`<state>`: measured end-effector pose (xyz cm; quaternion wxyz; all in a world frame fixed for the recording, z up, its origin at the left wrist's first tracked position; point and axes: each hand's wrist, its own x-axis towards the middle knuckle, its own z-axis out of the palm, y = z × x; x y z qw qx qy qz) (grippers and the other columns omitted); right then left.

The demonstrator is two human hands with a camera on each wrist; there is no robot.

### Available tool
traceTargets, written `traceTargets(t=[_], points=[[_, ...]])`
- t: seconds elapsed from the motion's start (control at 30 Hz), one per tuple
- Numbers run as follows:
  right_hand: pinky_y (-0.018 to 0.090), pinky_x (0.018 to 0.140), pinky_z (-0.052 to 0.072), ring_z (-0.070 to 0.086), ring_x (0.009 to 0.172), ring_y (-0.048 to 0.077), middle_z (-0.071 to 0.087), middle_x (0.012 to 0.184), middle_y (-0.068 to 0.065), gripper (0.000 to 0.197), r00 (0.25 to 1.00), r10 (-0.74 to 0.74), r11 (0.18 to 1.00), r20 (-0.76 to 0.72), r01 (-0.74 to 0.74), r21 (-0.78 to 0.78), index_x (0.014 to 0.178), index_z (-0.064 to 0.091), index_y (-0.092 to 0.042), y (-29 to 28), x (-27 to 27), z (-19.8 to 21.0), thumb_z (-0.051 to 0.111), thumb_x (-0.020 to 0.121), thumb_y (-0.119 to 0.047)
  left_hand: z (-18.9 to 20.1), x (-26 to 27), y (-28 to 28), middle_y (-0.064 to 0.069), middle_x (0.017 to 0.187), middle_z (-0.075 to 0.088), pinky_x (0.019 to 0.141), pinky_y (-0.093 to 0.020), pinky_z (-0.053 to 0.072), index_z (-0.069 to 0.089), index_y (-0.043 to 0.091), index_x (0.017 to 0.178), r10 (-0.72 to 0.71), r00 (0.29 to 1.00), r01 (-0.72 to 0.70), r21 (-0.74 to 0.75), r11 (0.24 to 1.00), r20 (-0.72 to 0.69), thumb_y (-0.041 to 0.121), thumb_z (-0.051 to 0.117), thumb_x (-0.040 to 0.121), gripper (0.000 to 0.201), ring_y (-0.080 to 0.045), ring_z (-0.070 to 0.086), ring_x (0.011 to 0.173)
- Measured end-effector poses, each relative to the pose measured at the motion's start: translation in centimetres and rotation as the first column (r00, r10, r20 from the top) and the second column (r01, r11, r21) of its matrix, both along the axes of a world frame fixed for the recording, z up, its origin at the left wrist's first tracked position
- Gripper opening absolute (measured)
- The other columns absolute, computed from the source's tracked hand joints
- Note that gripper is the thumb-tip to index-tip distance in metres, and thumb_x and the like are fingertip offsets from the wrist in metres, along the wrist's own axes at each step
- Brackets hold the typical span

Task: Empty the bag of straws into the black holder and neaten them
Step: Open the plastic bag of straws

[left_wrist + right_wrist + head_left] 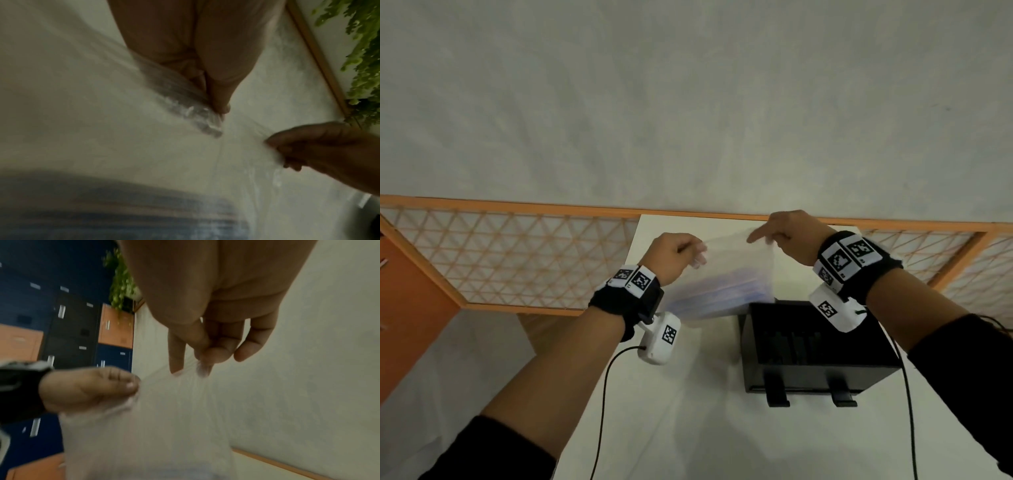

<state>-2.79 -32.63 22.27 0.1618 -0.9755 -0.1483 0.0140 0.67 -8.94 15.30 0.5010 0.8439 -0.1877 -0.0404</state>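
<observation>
A clear plastic bag (726,270) hangs above the white table, left of and behind the black holder (808,349). Blue and white straws (722,294) lie bunched in its lower part. My left hand (674,257) grips the bag's top left corner. My right hand (784,236) pinches the top right corner with thumb and fingers, forefinger pointing left. In the left wrist view the bag (144,146) fills the frame, with straws (123,211) blurred at the bottom. In the right wrist view both hands hold the bag's top edge (164,402). The holder looks dark inside; its contents cannot be made out.
The white table (688,411) runs back to an orange-framed lattice partition (517,246) and a pale wall. Wrist-camera cables (602,394) hang down over the table. Two black feet (777,397) stick out from the holder's front. An orange cabinet (407,308) stands at left.
</observation>
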Motion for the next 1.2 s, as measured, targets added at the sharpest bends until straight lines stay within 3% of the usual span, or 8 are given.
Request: traceTargets(t=[0.23,0.43,0.63,0.73,0.83,0.93,1.07,1.2], points=[[0.029,0.085,0.040,0.051,0.079,0.015,0.053,0.086,-0.007,0.030,1.000,-0.022,0.995,0.001,0.022,-0.099,0.113,0.056,-0.027,0.8,0.3,-2.2,0.061,0.084,-0.034,1.2,0.1,0.4,0.011,0.059,0.069,0.053,-0.008,0.043,0.063,0.017,0.078,0.002,0.993,-0.021,-0.163,0.986,-0.116,0.003,0.058,0.089,0.018,0.002,0.060,0.054],[0.036,0.096,0.027,0.051,0.105,0.020,0.058,0.103,-0.005,0.016,0.984,0.130,0.924,0.118,-0.077,-0.375,0.091,0.067,-0.024,1.1,0.2,-2.5,0.051,0.090,-0.023,0.5,1.0,2.1,-0.004,0.069,0.067,0.053,-0.013,0.043,0.050,0.016,0.068,0.208,0.970,-0.232,-0.232,0.944,-0.124,-0.014,0.051,0.081,0.032,-0.002,0.060,0.055],[0.037,0.080,0.047,0.059,0.091,0.030,0.057,0.101,0.004,0.015,0.993,0.118,0.977,0.029,-0.111,-0.181,0.089,0.046,-0.018,1.2,-0.8,-2.2,0.040,0.090,-0.004,0.3,0.4,3.3,-0.009,0.110,0.061,0.087,-0.037,0.047,0.070,0.009,0.097,0.092,0.944,-0.236,0.453,0.860,0.317,-0.003,0.045,0.086,0.030,-0.026,0.056,0.101],[0.037,0.071,0.051,0.066,0.083,0.025,0.060,0.097,0.010,0.026,0.999,-0.031,0.996,0.026,0.029,0.080,0.088,0.035,-0.019,1.0,-0.6,-1.4,0.031,0.086,0.006,-0.7,0.0,4.2,-0.006,0.143,0.036,0.093,-0.043,0.047,0.023,0.022,0.147,0.049,0.992,-0.117,0.705,0.700,0.116,0.021,0.066,0.081,0.078,-0.031,0.047,0.122],[0.036,0.071,0.050,0.063,0.082,0.028,0.060,0.099,0.011,0.021,0.995,-0.049,0.997,0.087,0.044,0.058,0.091,0.038,-0.017,0.6,-0.7,-0.9,0.036,0.087,0.003,-0.8,-1.0,4.3,-0.005,0.153,0.022,0.090,-0.040,0.050,-0.013,0.026,0.148,0.060,0.991,0.022,0.597,0.802,-0.116,0.012,0.073,0.074,0.114,-0.032,0.050,0.121],[0.045,0.091,0.047,0.056,0.107,0.036,0.050,0.128,0.011,0.028,0.989,0.053,0.998,0.136,-0.057,0.028,0.110,0.051,-0.018,1.2,-1.7,-1.5,0.058,0.083,-0.017,0.3,-1.7,2.5,-0.002,0.158,0.016,0.091,-0.039,0.050,-0.011,0.022,0.149,-0.042,0.988,0.099,0.398,0.912,-0.150,0.004,0.069,0.077,0.109,-0.032,0.057,0.114],[0.056,0.116,0.012,-0.003,0.145,0.036,-0.014,0.157,0.010,0.090,0.998,0.029,0.938,-0.054,-0.046,-0.343,0.139,0.028,-0.044,3.1,-3.5,-3.7,0.069,0.062,-0.063,1.5,-2.6,-0.5,-0.024,0.134,0.049,0.083,-0.033,0.051,-0.009,0.029,0.149,-0.123,0.988,0.146,0.301,0.942,-0.092,0.003,0.061,0.078,0.103,-0.031,0.062,0.104],[0.056,0.116,0.000,-0.013,0.144,0.036,-0.012,0.158,0.005,0.029,0.968,-0.166,0.931,-0.186,0.092,-0.354,0.089,0.063,-0.035,2.2,-3.9,-5.4,0.068,0.070,-0.056,2.9,-3.2,-2.1,-0.017,0.123,0.058,0.086,-0.037,0.051,-0.006,0.030,0.149,-0.128,0.992,0.128,0.159,0.979,-0.011,0.010,0.066,0.080,0.102,-0.026,0.063,0.090]])
